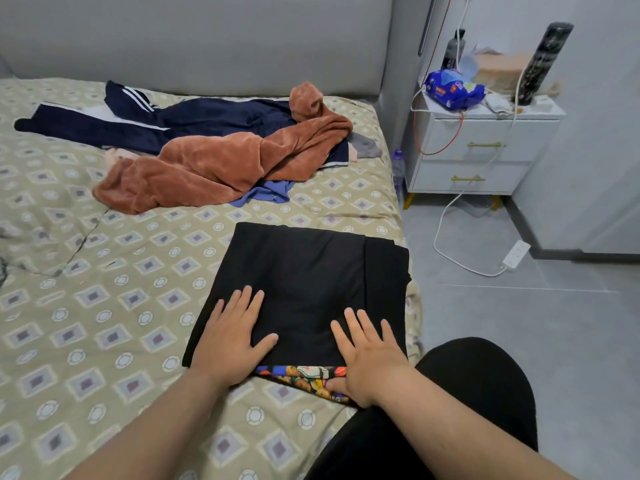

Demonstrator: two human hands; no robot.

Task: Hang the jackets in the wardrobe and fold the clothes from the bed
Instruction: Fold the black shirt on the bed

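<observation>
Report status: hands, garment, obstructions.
Pressing flat on black garment: left hand, right hand. Garment folded at near edge of bed, printed layer showing beneath. Behind, brown fleece, navy pants lie unfolded; nothing blocking.

The folded garment (304,271) under the left hand (232,341) and right hand (370,358) is plain black. Between the hands its edge shows a cartoon print (298,374) in orange, yellow and blue. The bedspread (104,323) is beige with grey diamonds and white rings. Beyond the hands lie a rust-brown fleece (207,164) and a navy garment (207,116) with white stripes.
</observation>
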